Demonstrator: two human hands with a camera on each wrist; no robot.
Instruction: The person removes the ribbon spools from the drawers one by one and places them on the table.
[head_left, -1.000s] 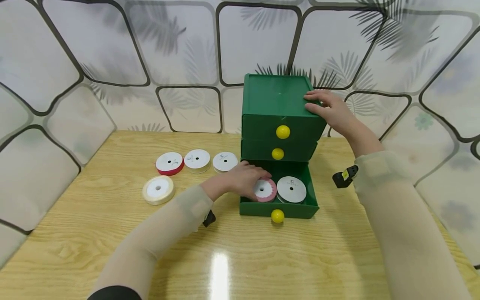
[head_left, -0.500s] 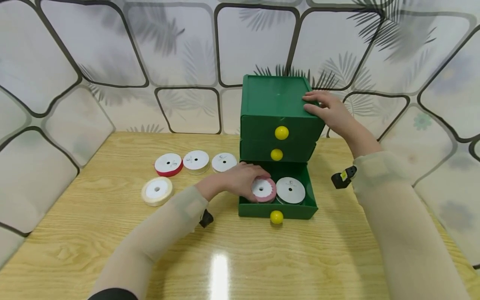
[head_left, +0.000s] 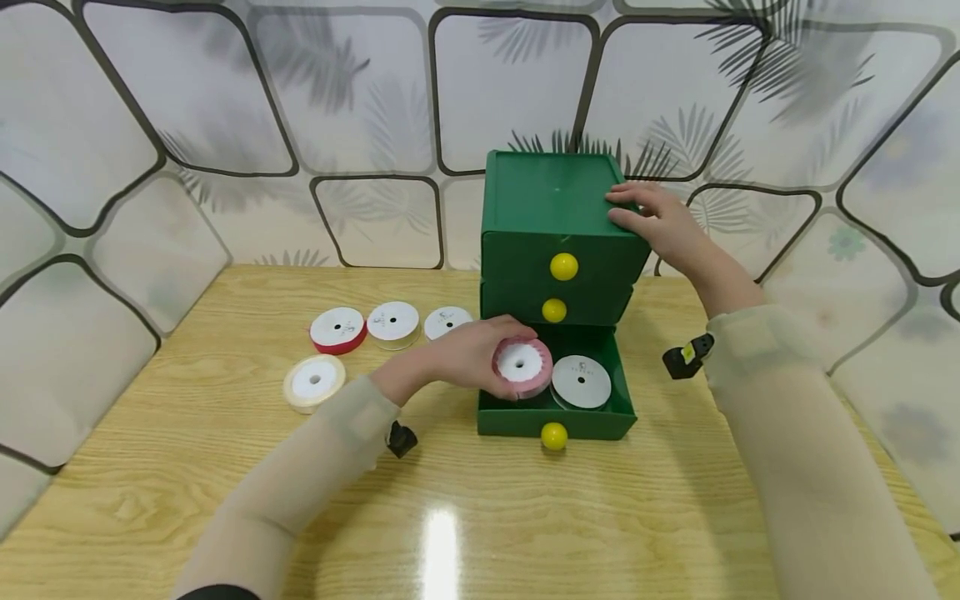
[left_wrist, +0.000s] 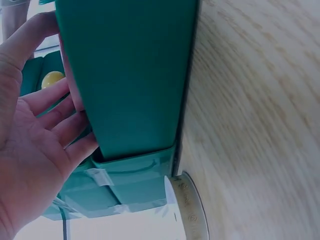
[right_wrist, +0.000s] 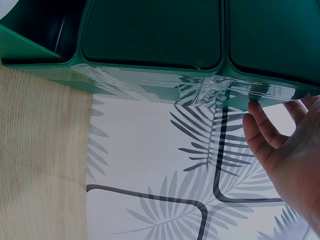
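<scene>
My left hand point(head_left: 471, 354) grips a pink ribbon spool point(head_left: 522, 367) by its rim, thumb on the near side and fingers on the far side. The spool is tilted and raised over the pulled-out bottom drawer point(head_left: 517, 422) of a green drawer cabinet point(head_left: 555, 196). A white-faced spool point(head_left: 581, 382) lies in that drawer, to the right of the pink one. In the left wrist view the drawer's side hides most of the pink spool. My right hand point(head_left: 660, 218) rests on the cabinet's top right edge, its fingers relaxed.
Left of the cabinet on the wooden table point(head_left: 187, 467) lie a red ribbon spool point(head_left: 338, 330), two white-topped spools, one of them a cream-edged spool point(head_left: 393, 325), and a pale yellow spool point(head_left: 315, 383). A patterned wall point(head_left: 375, 208) stands close behind.
My left hand has lifted the pink spool off its place in the drawer, tilting it and shifting slightly left. My right hand has stayed on the cabinet.
</scene>
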